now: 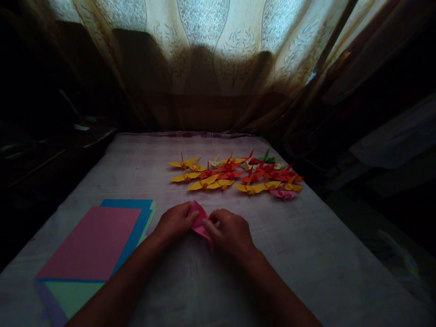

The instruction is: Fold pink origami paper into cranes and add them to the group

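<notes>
1. Paper (201, 226), pink and partly folded, is sitting between both hands, near the middle of the cloth (194, 290). A narrow lower tip is pointing down below the right thumb. Whether it is touching the cloth: can't tell.
2. Left hand (175, 221) is pinching the paper's left side, thumb lying on the facing side, backing fingers mostly hiding behind.
3. Right hand (230, 230) is pinching the right edge, by the look of it, between thumb and index. Other fingers are curling in, not spreading.
4. My read: a fold is being worked. Left grip is best acting as the anchor, right thumb doing the pressing. Layers are needing to line up before any pressure is going on; a skewed crease is probably carrying into later folds.
5. Thin tip is likely creasing easily, so light pressure is paying off there. Dim light isn't helping edge-checking.
6. Beside the left forearm, a pink sheet (90, 243) is topping a loose stack: blue sheet (126, 203), pale green sheet (73, 295), purple sheet (50, 303).
7. Beyond the hands, folded paper birds (204, 182) are standing in rows, mostly yellow and red.
8. Behind everything, a patterned curtain (235, 52) is hanging, backlit.
</notes>
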{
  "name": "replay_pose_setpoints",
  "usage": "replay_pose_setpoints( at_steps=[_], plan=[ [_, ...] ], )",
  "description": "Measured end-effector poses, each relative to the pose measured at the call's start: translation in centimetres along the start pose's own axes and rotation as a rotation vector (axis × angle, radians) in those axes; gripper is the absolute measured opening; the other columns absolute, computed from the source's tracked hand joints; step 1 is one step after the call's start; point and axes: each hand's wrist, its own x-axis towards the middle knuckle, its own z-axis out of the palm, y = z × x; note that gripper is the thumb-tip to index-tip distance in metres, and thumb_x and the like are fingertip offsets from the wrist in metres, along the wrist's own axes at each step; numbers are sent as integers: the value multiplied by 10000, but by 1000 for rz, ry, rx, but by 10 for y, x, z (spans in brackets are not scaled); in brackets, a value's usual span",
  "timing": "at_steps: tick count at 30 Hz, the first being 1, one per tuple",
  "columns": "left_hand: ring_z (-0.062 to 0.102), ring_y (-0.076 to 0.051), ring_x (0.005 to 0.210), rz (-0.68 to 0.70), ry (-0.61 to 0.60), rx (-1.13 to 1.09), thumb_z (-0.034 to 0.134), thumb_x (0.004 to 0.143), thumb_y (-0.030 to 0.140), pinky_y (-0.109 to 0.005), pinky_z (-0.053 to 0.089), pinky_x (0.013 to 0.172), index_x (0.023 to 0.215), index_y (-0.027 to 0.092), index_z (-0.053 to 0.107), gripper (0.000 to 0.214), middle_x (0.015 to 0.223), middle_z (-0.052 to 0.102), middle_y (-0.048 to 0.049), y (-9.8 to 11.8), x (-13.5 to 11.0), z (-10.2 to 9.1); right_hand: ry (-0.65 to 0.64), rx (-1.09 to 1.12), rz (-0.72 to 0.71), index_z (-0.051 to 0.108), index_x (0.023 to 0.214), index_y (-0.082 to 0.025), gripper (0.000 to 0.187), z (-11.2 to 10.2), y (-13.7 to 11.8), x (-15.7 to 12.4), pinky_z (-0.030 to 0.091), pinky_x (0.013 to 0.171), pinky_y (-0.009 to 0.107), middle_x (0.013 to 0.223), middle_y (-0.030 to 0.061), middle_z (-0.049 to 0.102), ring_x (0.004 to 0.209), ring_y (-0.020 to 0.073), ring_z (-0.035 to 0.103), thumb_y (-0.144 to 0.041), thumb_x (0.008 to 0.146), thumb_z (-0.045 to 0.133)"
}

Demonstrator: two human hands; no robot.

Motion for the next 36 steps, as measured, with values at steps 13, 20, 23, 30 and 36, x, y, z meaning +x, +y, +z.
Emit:
replay_pose_setpoints(
  at_steps=[13,20,23,30,36],
  plan=[
    [570,-170,710,68,-19,-116,427,848,413,-240,389,606,769,208,586,271,738,631,17,-7,2,1,-58,259,98,716,869,-240,125,14,17,7,358,620,221,793,-18,720,704,127,613,-315,813,633],
    [603,-186,745,74,-145,-126,572,773,532,-241,396,610,900,210,654,355,804,674,1,0,-3,-8,-18,90,98,680,801,-231,120,16,8,4,307,607,244,777,-8,700,701,134,595,-326,834,616],
    [615,-198,767,39,-68,-41,610,764,536,-245,384,614,926,230,675,352,843,694,-9,7,-9,-6,-8,75,94,671,809,-230,138,18,9,4,300,606,247,787,-4,703,703,139,598,-351,843,613],
    [607,-182,740,-2,26,-37,553,822,485,-247,381,613,875,237,697,292,775,684,11,10,-9,-1,-92,145,66,695,839,-237,118,10,13,7,317,611,231,794,-10,708,707,130,599,-285,836,587],
    [591,-175,734,50,98,-221,622,755,473,-256,427,648,892,217,681,296,776,662,16,1,0,5,-73,123,73,699,835,-233,138,10,13,8,333,637,235,825,7,725,748,147,620,-258,841,563]
  ],
)
